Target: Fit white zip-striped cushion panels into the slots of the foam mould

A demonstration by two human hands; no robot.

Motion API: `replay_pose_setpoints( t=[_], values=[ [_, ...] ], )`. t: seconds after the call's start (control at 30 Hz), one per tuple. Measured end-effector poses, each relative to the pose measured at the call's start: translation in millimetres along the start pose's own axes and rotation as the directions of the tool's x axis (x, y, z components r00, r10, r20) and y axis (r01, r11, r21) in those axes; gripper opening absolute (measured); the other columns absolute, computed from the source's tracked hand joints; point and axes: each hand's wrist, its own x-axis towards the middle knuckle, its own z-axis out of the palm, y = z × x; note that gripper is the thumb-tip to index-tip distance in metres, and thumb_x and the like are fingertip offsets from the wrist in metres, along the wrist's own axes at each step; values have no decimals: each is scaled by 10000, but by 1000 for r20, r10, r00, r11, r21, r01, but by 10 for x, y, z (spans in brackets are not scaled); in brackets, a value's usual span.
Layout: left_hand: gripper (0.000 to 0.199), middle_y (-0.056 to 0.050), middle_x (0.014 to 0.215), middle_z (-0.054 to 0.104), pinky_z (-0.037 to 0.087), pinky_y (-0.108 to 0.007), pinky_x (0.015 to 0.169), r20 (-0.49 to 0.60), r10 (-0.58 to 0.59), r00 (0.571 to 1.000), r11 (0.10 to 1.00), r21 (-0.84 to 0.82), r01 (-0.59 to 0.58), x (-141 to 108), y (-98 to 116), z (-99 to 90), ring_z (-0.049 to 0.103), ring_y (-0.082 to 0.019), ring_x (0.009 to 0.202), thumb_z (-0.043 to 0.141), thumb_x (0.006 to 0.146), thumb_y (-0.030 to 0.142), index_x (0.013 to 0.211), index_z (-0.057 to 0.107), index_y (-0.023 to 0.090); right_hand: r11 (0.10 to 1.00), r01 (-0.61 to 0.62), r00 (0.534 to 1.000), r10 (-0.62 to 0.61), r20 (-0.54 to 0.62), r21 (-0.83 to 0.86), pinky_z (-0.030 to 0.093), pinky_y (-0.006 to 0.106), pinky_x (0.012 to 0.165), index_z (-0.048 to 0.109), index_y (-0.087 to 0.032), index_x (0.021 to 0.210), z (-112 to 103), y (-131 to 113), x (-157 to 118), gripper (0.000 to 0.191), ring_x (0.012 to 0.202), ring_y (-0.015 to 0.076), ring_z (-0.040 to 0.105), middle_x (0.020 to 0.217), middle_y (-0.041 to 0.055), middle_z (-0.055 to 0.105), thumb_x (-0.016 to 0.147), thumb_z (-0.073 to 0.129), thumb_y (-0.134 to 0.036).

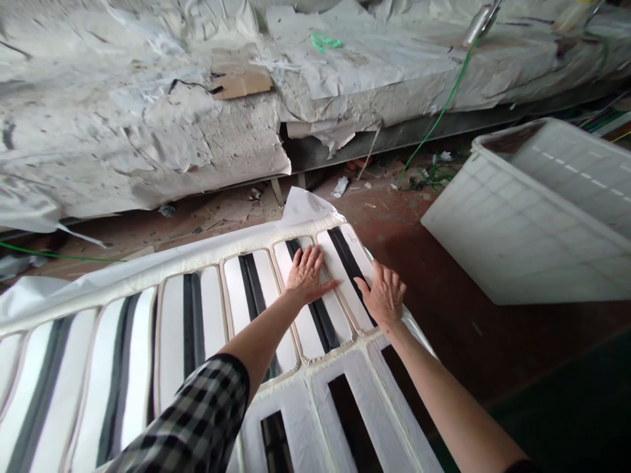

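Note:
A white padded panel with a black stripe down its middle point(355, 263) lies at the right end of a row of similar panels. My left hand point(306, 276) rests flat, fingers stretched and thumb apart, across the adjoining striped panel point(315, 328), its thumb pointing to the end panel. At the end panel's outer right edge lies my right hand point(385, 292), its thumb spread over the panel and its fingers along the edge. Neither hand shows anything lifted. The panels sit in a pale frame point(290, 381) with dark slots in its near half.
A large white plastic bin point(493, 217) stands on the floor at the right. Behind runs a long bench covered in crumpled, stained sheeting point(148, 144), with a piece of cardboard point(241, 82) on it. A green cord point(444, 108) hangs from a metal tool point(480, 26); scraps litter the floor.

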Motion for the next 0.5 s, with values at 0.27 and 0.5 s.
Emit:
replay_pose_setpoints(
  t=[0.27, 0.5],
  values=[
    [1162, -186, 1630, 147, 22, -591, 1235, 141, -33, 989, 999, 4, 33, 43, 64, -48, 58, -380, 1514, 398, 761, 880, 1531, 256, 21, 954, -287, 928, 253, 275, 90, 461, 491, 855, 283, -160, 1516, -76, 253, -173, 929, 1190, 417, 545, 1428, 216, 495, 836, 518, -748],
    [1342, -246, 1622, 86, -16, -678, 1191, 201, -64, 978, 998, 36, 58, 91, 185, -56, -15, -446, 1500, 443, 634, 951, 1529, 217, -22, 915, -398, 832, 330, 446, 67, 494, 454, 744, 556, -161, 1147, -113, 399, -95, 734, 982, 401, 656, 1052, 183, 695, 760, 570, -785]
  ],
)
